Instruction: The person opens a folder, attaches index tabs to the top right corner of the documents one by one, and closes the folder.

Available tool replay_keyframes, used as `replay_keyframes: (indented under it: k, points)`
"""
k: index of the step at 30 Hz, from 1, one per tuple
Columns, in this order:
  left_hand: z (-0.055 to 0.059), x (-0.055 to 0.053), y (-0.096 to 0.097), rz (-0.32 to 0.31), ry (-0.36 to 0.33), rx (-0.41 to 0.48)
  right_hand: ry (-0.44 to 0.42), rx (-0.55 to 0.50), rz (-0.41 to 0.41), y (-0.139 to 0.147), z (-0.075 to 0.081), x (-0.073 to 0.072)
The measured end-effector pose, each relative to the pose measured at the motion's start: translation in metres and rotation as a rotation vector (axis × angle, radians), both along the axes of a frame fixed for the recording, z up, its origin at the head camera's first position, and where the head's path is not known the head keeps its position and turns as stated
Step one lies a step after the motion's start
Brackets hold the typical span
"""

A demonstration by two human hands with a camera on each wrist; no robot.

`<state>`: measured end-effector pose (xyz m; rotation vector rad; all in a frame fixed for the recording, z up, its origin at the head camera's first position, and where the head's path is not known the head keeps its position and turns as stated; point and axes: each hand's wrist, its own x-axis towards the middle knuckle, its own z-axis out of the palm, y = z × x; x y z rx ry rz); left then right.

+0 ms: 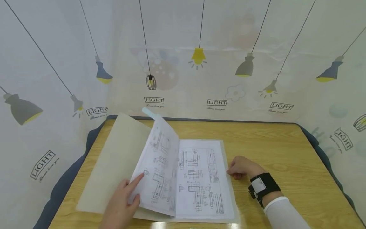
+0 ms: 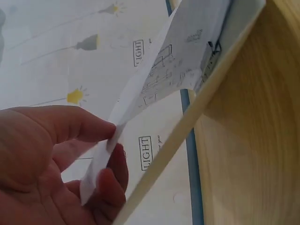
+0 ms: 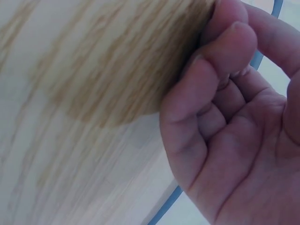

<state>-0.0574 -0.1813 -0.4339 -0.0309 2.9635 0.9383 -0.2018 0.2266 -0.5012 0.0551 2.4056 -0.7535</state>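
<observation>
Head view: folder (image 1: 112, 163) lay open, left to lower centre. Left hand (image 1: 121, 203) pinched a raised page (image 1: 155, 165) between thumb and fingers, apparently holding it off the drawing sheet (image 1: 204, 178). Right hand (image 1: 244, 167), loosely curled, nothing visibly held, lay right of centre, perhaps steadying the folder's edge; contact unclear.

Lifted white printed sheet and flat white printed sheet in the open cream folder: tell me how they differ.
Pose: the lifted white printed sheet tilts up and bows, while the flat white printed sheet lies on the right.
Hold: the left hand's grip pinches the lifted sheet's edge; no hand covers the flat sheet's drawings.
Shared: both bear dark line drawings and sit in the open cream folder.
</observation>
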Motion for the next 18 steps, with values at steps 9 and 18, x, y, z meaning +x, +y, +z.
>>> replay_keyframes:
  k: [9, 18]
  points:
    - [-0.014, 0.002, -0.022, 0.039, -0.157, -0.234, -0.007, 0.0, -0.009, -0.001, 0.005, 0.003]
    - [-0.042, 0.0, -0.037, 0.016, -0.188, -0.269, -0.002, 0.011, -0.007, -0.003, 0.002, 0.002]
